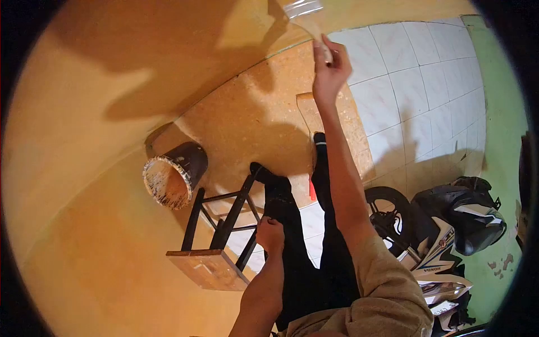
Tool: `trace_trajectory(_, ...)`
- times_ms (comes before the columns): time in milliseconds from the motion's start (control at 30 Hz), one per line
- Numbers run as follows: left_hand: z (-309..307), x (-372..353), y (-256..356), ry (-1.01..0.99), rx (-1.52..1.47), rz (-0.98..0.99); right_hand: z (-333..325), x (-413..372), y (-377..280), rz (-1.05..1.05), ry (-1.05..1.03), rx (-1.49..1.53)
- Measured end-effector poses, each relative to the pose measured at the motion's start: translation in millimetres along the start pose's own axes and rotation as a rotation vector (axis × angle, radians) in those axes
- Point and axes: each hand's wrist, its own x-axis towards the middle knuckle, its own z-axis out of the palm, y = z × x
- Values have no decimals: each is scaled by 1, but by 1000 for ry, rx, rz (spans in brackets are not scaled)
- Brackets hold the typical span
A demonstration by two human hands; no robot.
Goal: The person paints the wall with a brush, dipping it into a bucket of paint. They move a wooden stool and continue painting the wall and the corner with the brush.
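Note:
My right hand [332, 70] is raised at the end of an outstretched arm, its fingers closed around the pale handle of a flat paintbrush [303, 8]. A silvery band crosses the brush near the upper frame edge, close to the yellow-orange wall [185, 39]; its tip is cut off or blends with the wall. Low beside my thigh, my left hand [270, 234] is curled into a loose fist, with nothing visible in it. Just left of that hand stands a dark-legged wooden stool [205, 264]. A dark bucket [193, 160], its rim and inside crusted with paint, stands further left by the wall.
Brown sheeting [241, 112] covers the floor along the wall under my feet. White tiles [387, 73] lie to the right. A motorcycle [435, 247] with a black bag-like item [460, 210] on it stands close on my right, before a green wall [505, 106].

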Motion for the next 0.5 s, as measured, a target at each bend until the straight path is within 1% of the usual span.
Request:
trace_trajectory(33,0,0,0,7,4,5,0,-3,27,4,1,1)
trace_trajectory(100,3,1,-2,14,-12,8,-2,-5,78,224,-92,-200)
trace_trajectory(133,5,1,-3,17,-27,15,-5,-4,95,226,-88,-200)
trace_trajectory(200,6,2,-3,9,-13,14,-12,-1,114,188,-137,-463)
trace_trajectory(233,5,1,-5,0,-1,15,-17,2,119,194,-137,-465)
trace_trajectory(300,5,-1,-7,8,-5,21,-24,11,122,110,-225,-708)
trace_trajectory(333,4,0,-6,22,-10,28,-22,11,93,91,-223,-586)
trace_trajectory(400,1,-1,-2,17,-14,21,-12,10,16,191,-234,-470)
trace_trajectory(433,0,0,-2,10,-12,12,-7,6,-11,193,-238,-466)
trace_trajectory(500,1,0,-3,1,-2,5,-2,-2,-41,-89,-126,-189)
